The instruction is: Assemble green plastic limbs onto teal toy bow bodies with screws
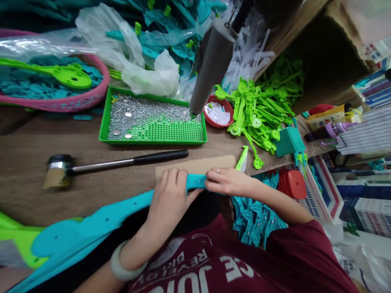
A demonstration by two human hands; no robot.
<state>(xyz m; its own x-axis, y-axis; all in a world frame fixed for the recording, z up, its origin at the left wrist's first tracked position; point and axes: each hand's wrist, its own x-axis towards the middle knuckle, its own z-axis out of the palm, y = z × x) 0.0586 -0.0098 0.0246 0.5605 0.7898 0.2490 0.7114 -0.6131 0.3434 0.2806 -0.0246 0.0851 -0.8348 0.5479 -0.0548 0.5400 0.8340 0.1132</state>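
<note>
A long turquoise plastic piece (122, 211) with small holes lies across my lap at the table's edge, wide at the left and narrow at the right. My left hand (169, 195) wraps over its narrow part. At the right end, my right hand (224, 181) pinches the tip, its fingers curled around it. Between the hands a slotted stretch of the piece shows. A flat brown cardboard strip (198, 163) lies just beyond my fingers. Joined to or under the wide end is a lime-green plastic part (26, 240); I cannot tell which.
A mallet (104, 166) lies on the table. Beyond it stand a green tray (152, 141) of small metal pins, a red basket (217, 124) of white pieces and a pink basket (105, 81). A grey cylindrical tool (212, 65) hangs above. Lime-green parts (259, 110) are heaped right.
</note>
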